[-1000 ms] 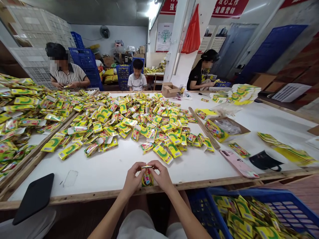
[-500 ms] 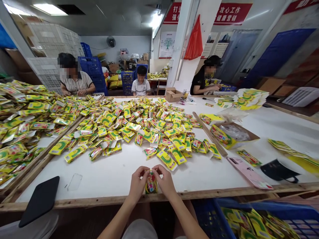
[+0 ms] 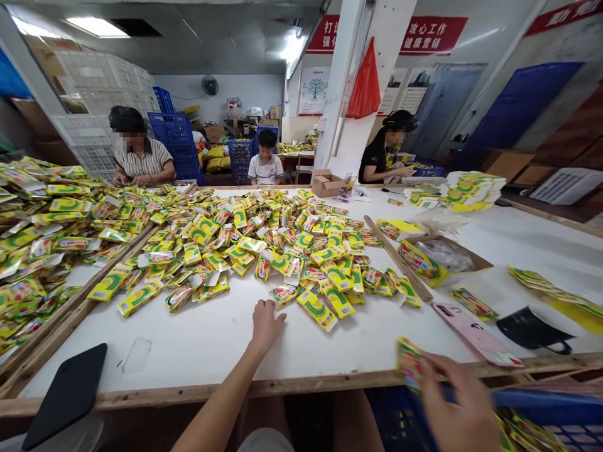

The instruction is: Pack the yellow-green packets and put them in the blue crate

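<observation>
My right hand [image 3: 459, 408] is low at the right, over a blue crate [image 3: 556, 411], closed on a yellow and green packet [image 3: 409, 366]; the hand is blurred by motion. My left hand [image 3: 264, 324] stretches forward over the white table [image 3: 211, 339], fingers loosely curled with nothing in them, just short of a small packet [image 3: 284, 292] at the near edge of a big heap of yellow packets [image 3: 264, 245].
A second heap of packets [image 3: 42, 232] fills the table on the left. A black phone [image 3: 63, 392] lies at the near left, a pink phone [image 3: 475, 336] and a black mask [image 3: 532, 329] at the right. A cardboard box [image 3: 438, 254] holds packets. Three people sit at the far side.
Both hands held one packet at the table's front edge. Now they have parted: the right hand carries the packet down to the right over the blue crate, the left reaches forward to the heap.
</observation>
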A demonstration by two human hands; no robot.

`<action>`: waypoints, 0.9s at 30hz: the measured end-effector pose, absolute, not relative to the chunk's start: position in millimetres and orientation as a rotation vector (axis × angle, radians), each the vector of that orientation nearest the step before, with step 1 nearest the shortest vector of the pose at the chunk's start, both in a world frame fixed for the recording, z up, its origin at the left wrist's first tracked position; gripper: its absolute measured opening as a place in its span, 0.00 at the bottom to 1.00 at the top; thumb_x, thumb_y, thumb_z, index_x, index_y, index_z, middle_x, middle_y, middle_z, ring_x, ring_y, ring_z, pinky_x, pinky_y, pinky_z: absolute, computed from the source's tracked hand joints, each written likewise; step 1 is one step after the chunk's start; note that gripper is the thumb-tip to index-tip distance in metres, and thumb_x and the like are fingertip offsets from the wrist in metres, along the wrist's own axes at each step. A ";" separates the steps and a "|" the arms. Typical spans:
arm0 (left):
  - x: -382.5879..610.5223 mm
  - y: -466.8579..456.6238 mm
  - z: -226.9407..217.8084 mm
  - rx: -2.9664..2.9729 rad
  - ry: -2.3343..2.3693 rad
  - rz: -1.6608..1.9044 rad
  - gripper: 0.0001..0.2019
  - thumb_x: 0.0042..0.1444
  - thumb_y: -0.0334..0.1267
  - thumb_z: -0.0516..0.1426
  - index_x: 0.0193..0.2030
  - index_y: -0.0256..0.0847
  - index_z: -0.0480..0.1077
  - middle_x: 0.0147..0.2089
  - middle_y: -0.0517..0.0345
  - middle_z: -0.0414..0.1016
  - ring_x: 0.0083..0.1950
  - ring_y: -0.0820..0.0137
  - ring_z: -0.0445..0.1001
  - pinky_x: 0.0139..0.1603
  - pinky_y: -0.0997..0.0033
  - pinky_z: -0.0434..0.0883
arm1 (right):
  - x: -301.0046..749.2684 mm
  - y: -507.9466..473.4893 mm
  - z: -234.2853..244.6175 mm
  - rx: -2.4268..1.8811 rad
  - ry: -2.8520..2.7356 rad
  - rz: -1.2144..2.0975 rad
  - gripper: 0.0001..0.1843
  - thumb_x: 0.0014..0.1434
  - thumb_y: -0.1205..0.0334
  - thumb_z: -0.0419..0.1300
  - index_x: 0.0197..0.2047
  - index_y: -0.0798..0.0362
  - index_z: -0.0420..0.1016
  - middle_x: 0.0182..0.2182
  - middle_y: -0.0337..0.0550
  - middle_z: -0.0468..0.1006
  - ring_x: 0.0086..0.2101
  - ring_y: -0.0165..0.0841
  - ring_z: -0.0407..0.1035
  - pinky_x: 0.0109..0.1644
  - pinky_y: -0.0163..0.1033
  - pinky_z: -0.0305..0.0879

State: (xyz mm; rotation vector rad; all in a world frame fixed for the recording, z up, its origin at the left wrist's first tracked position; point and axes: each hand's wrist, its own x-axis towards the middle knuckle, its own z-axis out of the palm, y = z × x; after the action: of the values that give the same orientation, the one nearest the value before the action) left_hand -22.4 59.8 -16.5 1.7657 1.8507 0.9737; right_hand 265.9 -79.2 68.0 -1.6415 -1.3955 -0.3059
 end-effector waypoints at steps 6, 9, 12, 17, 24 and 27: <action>-29.9 71.2 -14.3 1.743 1.873 1.063 0.06 0.52 0.31 0.54 0.33 0.41 0.73 0.43 0.49 0.65 0.49 0.57 0.66 0.50 0.55 0.64 | 300.2 -101.4 73.2 -1.727 -1.309 -0.417 0.21 0.59 0.45 0.50 0.36 0.54 0.73 0.34 0.53 0.74 0.38 0.45 0.68 0.47 0.51 0.63; -49.8 62.2 -0.6 1.694 1.671 1.303 0.06 0.55 0.35 0.52 0.34 0.42 0.71 0.49 0.49 0.63 0.56 0.57 0.63 0.51 0.57 0.65 | 253.6 -81.8 47.7 -1.613 -1.361 -0.056 0.16 0.60 0.50 0.53 0.37 0.53 0.73 0.36 0.49 0.74 0.38 0.40 0.69 0.45 0.46 0.66; -66.4 48.2 12.9 1.607 1.305 1.271 0.08 0.57 0.41 0.51 0.34 0.42 0.68 0.39 0.54 0.67 0.45 0.63 0.69 0.42 0.65 0.68 | 195.4 -51.5 21.7 -1.446 -1.423 0.366 0.12 0.60 0.55 0.54 0.39 0.52 0.73 0.41 0.48 0.75 0.42 0.39 0.69 0.46 0.44 0.67; -64.3 25.1 17.3 1.583 0.993 1.042 0.09 0.59 0.42 0.50 0.33 0.40 0.66 0.30 0.60 0.67 0.33 0.70 0.66 0.37 0.70 0.66 | 124.2 -12.9 -4.1 -1.183 -1.393 0.913 0.14 0.57 0.58 0.58 0.46 0.50 0.68 0.44 0.46 0.75 0.43 0.38 0.72 0.45 0.42 0.69; -46.2 1.4 -2.6 1.398 1.042 1.114 0.13 0.57 0.42 0.55 0.47 0.43 0.62 0.36 0.59 0.71 0.36 0.69 0.72 0.38 0.70 0.68 | 114.4 -12.0 -11.9 -1.130 -1.329 1.086 0.14 0.58 0.58 0.57 0.47 0.49 0.64 0.34 0.40 0.76 0.33 0.34 0.73 0.39 0.37 0.69; -43.6 -6.3 -7.0 1.420 1.097 1.086 0.10 0.57 0.42 0.55 0.42 0.41 0.66 0.37 0.57 0.72 0.36 0.68 0.72 0.39 0.70 0.69 | 119.5 -10.5 -8.8 -1.168 -1.409 1.086 0.11 0.58 0.56 0.56 0.43 0.51 0.69 0.33 0.41 0.77 0.34 0.35 0.72 0.39 0.38 0.68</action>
State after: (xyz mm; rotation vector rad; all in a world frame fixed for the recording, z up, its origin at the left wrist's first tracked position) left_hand -43.6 -6.3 -7.0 1.4195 1.0975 1.0858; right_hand 119.5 -10.5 -8.8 -1.1682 -1.4089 1.0862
